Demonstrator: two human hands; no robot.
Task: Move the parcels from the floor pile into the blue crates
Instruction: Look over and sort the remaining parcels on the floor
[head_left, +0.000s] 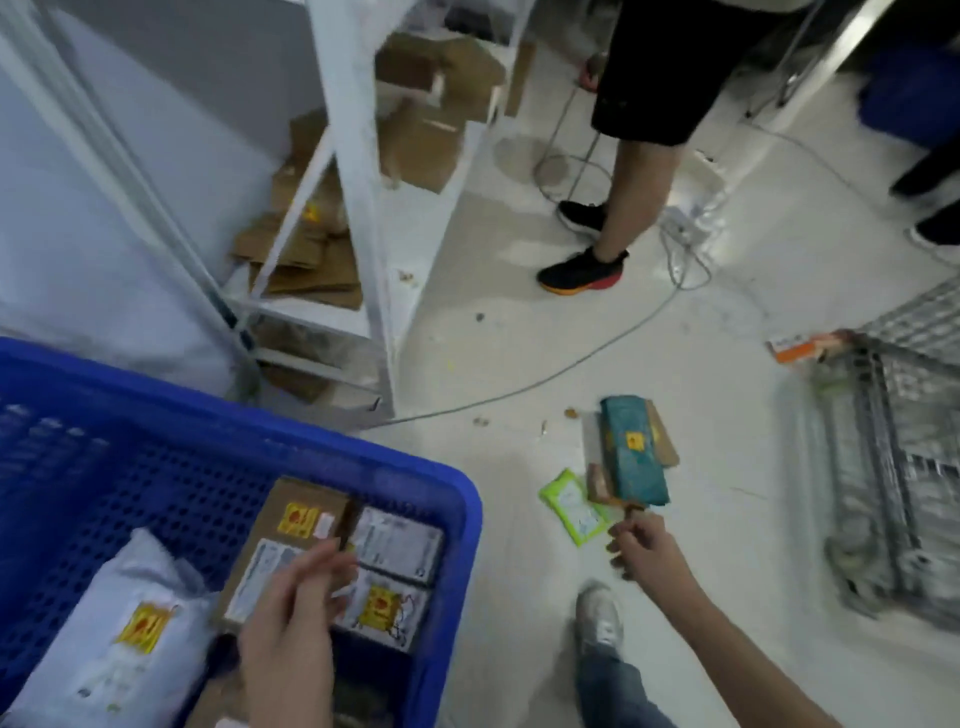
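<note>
A blue crate (447, 483) fills the lower left and holds a white poly bag (130, 623), a brown box (291, 540) and small labelled boxes (397, 540). My left hand (296, 613) hovers over the brown box with fingers relaxed and holds nothing. On the floor to the right lies a small pile: a teal parcel (631, 452) on brown flat parcels (600, 486), and a green packet (571, 506). My right hand (641, 543) reaches to the pile's near edge, fingers curled by the brown parcel's corner; whether it grips it is unclear.
A white metal rack (358, 208) with cardboard stands behind the crate. Another person's legs (623, 208) stand at the back, with cables (571, 374) across the floor. A wire cage trolley (893, 467) sits at right. My own shoe (597, 618) is near the pile.
</note>
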